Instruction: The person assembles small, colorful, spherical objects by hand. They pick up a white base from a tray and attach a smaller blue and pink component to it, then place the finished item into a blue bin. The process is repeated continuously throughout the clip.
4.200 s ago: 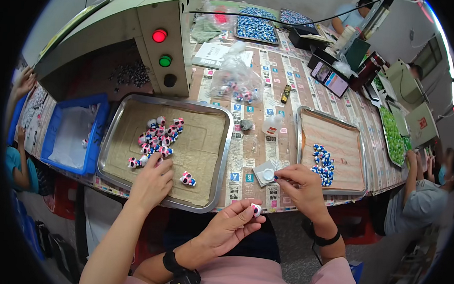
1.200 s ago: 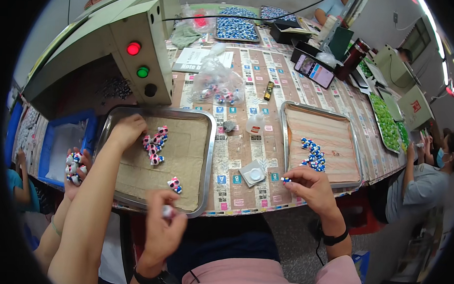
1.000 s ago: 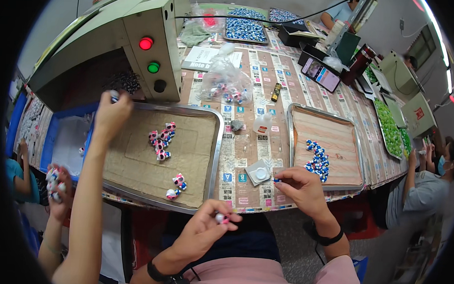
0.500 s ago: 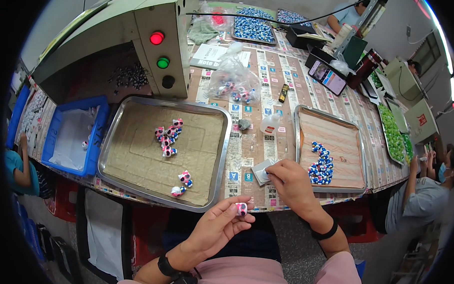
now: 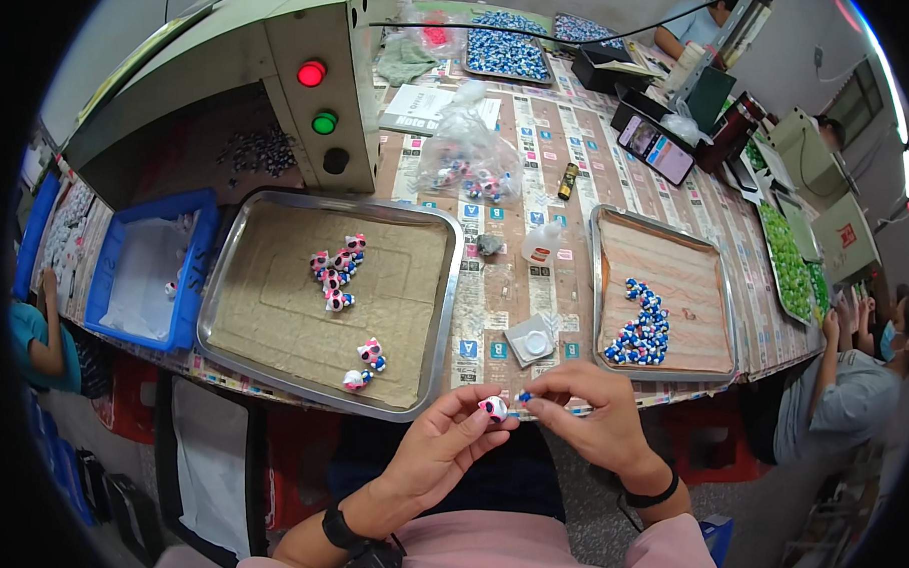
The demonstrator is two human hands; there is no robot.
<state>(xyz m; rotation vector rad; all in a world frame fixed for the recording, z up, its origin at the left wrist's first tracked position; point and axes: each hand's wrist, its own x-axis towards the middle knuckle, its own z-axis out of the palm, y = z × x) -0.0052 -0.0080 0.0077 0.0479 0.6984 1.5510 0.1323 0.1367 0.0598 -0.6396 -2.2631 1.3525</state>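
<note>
Between the thumb and fingers of my left hand (image 5: 434, 449) is a white toy cat head (image 5: 493, 410) with pink ears and dark glasses. Close to its right side, my right hand (image 5: 600, 417) pinches a small blue-and-white toy body (image 5: 524, 396). The two pieces are near each other; whether they touch I cannot tell. Beyond my right hand, a small round white dish (image 5: 538, 343) sits on a grey square pad (image 5: 519, 334). Assembled cat figures (image 5: 337, 270) lie in the left metal tray (image 5: 448, 304). More blue-and-white bodies (image 5: 645, 336) lie in the right metal tray (image 5: 596, 259).
A white squeeze bottle (image 5: 543, 243), a grey lump (image 5: 490, 245) and a bag of figures (image 5: 469, 164) stand farther back. At left are a blue bin (image 5: 204, 265) and a machine with lit buttons (image 5: 326, 89). A phone (image 5: 655, 151) leans at back right. Co-workers sit at both sides.
My right hand has moved from the dish toward my left hand, bringing the toy body beside the cat head and uncovering the dish. The head has turned slightly in my left fingers.
</note>
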